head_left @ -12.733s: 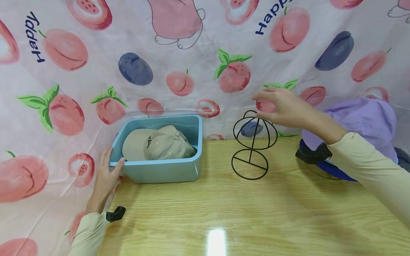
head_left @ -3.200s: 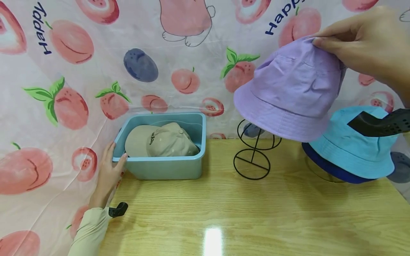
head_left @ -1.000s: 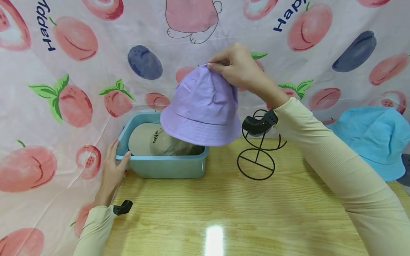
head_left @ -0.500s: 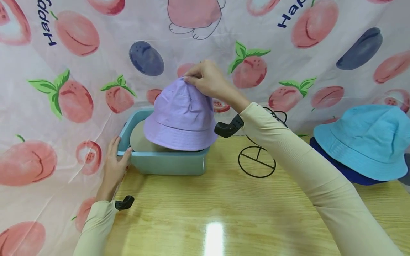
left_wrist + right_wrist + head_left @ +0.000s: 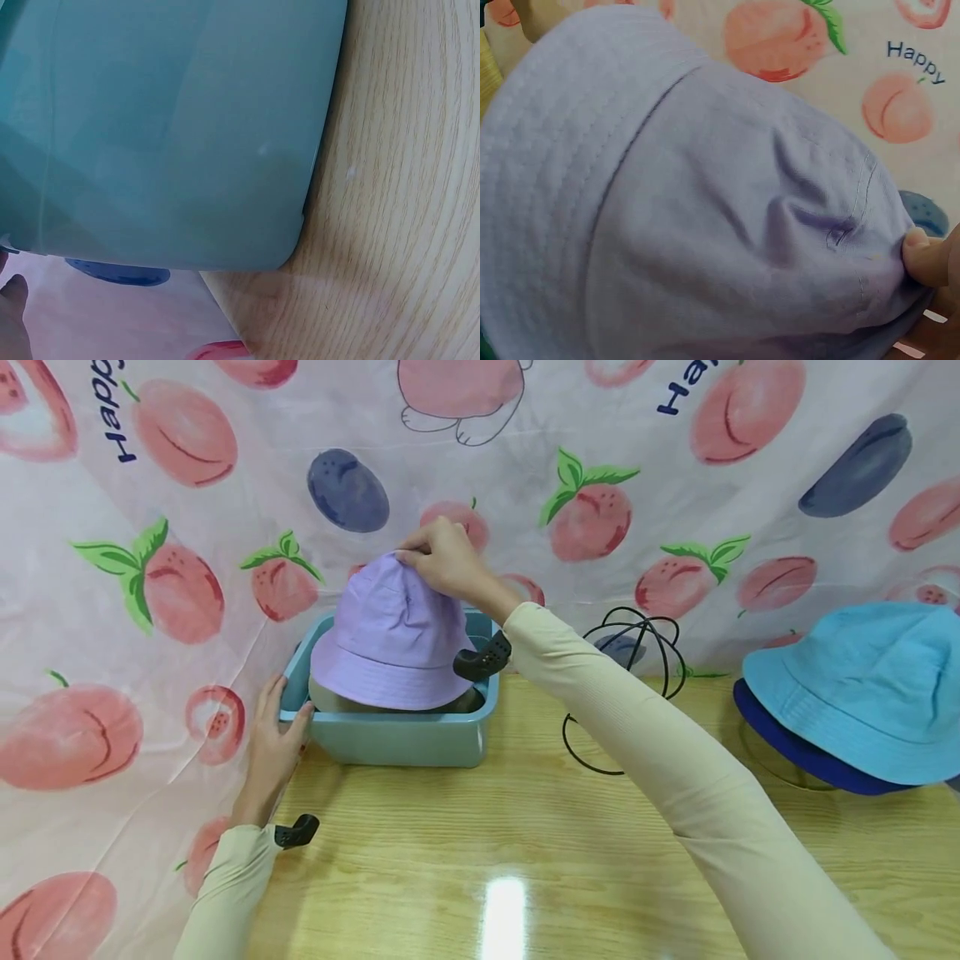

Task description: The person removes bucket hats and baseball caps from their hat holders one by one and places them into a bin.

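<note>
In the head view my right hand (image 5: 447,560) pinches the crown of a lilac bucket hat (image 5: 390,635), which hangs brim down over a light blue plastic bin (image 5: 405,745). The right wrist view shows the hat's creased side (image 5: 690,202) and the thumb (image 5: 928,259) at its crown. Under the brim, a beige baseball cap (image 5: 324,695) in the bin is mostly covered. My left hand (image 5: 272,739) touches the bin's left front corner, thumb at the front rim and fingers along the left side. The left wrist view has the bin wall (image 5: 172,150) filling much of it.
Right of the bin stands a black wire hat stand (image 5: 643,624), partly behind my right forearm. Farther right, a turquoise bucket hat (image 5: 877,677) sits over a dark blue hat (image 5: 813,752). A fruit-print cloth (image 5: 480,468) backs the wooden table (image 5: 420,843).
The lilac hat came off the stack at right, uncovering the turquoise hat, and travelled left past the wire stand, then down over the bin. My left hand stays at the bin's corner.
</note>
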Tool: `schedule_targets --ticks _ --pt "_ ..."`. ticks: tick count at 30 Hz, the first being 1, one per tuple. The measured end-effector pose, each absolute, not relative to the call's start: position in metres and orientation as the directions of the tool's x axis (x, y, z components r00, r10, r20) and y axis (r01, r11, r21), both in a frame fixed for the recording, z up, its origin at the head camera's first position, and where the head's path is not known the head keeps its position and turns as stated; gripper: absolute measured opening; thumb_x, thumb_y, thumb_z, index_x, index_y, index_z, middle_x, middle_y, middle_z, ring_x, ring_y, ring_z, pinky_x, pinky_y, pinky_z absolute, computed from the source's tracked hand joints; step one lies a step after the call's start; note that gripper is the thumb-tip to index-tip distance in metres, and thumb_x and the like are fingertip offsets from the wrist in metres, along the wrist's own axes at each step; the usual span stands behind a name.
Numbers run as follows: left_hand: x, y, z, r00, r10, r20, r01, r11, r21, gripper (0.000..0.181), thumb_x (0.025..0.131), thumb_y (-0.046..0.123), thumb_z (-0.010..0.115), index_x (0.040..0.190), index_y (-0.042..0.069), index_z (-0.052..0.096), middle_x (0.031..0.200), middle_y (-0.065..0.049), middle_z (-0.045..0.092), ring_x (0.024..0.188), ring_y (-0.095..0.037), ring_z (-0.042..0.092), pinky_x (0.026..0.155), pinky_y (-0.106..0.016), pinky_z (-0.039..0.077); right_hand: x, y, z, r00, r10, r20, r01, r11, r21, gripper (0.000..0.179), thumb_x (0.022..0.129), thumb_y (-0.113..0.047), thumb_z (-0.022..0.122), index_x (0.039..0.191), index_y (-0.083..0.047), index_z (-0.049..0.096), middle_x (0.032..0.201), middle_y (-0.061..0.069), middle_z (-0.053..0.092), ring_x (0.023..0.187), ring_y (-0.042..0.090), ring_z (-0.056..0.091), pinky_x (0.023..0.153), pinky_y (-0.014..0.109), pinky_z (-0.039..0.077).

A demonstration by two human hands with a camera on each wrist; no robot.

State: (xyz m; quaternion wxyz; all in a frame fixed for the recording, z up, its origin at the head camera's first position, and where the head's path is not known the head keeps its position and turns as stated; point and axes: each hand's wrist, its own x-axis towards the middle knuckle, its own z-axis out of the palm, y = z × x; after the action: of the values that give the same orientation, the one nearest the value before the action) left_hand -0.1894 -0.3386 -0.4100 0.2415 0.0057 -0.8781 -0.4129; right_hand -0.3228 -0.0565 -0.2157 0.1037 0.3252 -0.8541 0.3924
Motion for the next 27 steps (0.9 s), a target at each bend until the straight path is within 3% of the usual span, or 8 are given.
schedule_targets --ticks 7,11,20,27 --pt "-0.192 -0.339 -0.412 -0.880 -0.201 0.429 0.201 0.662 0.722 0.063 0.095 0.028 0.055 0.148 0.005 0.029 0.153 -0.008 0.023 0.139 -0.024 0.021 0.111 -0.053 0.015 -0.328 -0.063 -0.234 -0.747 -0.479 0.462 -0.663 0.482 -0.572 0.018 0.093 -0.012 0.060 0.097 -0.006 0.076 0.096 0.004 0.072 0.094 0.012 0.062 0.085 0.022 0.040" --pt "-0.194 -0.339 -0.413 -0.879 -0.202 0.432 0.199 0.667 0.717 0.063 0.095 0.029 0.055 0.148 0.005 0.030 0.153 -0.008 0.024 0.138 -0.024 0.021 0.111 -0.054 0.015 -0.334 -0.059 -0.249 -0.775 -0.447 0.447 -0.632 0.549 -0.547 0.019 0.094 -0.013 0.058 0.099 -0.008 0.076 0.099 0.003 0.071 0.098 0.015 0.062 0.087 0.026 0.043" --pt "-0.195 -0.340 -0.412 -0.869 -0.196 0.455 0.227 0.658 0.718 0.062 0.095 0.025 0.056 0.147 0.002 0.031 0.152 -0.010 0.025 0.138 -0.023 0.022 0.112 -0.051 0.015 -0.345 -0.055 -0.275 -0.823 -0.254 0.508 -0.526 0.677 -0.514 0.019 0.094 -0.017 0.058 0.102 -0.014 0.075 0.099 0.003 0.071 0.096 0.023 0.064 0.081 0.038 0.049" --pt "-0.192 -0.342 -0.412 -0.873 -0.206 0.442 0.221 0.640 0.736 0.062 0.095 0.025 0.054 0.147 0.003 0.030 0.153 -0.009 0.025 0.137 -0.025 0.023 0.111 -0.054 0.015 -0.334 -0.072 -0.286 -0.768 -0.368 0.524 -0.591 0.723 -0.359 0.020 0.095 -0.021 0.056 0.086 -0.011 0.070 0.090 0.007 0.071 0.090 0.030 0.065 0.073 0.042 0.049"
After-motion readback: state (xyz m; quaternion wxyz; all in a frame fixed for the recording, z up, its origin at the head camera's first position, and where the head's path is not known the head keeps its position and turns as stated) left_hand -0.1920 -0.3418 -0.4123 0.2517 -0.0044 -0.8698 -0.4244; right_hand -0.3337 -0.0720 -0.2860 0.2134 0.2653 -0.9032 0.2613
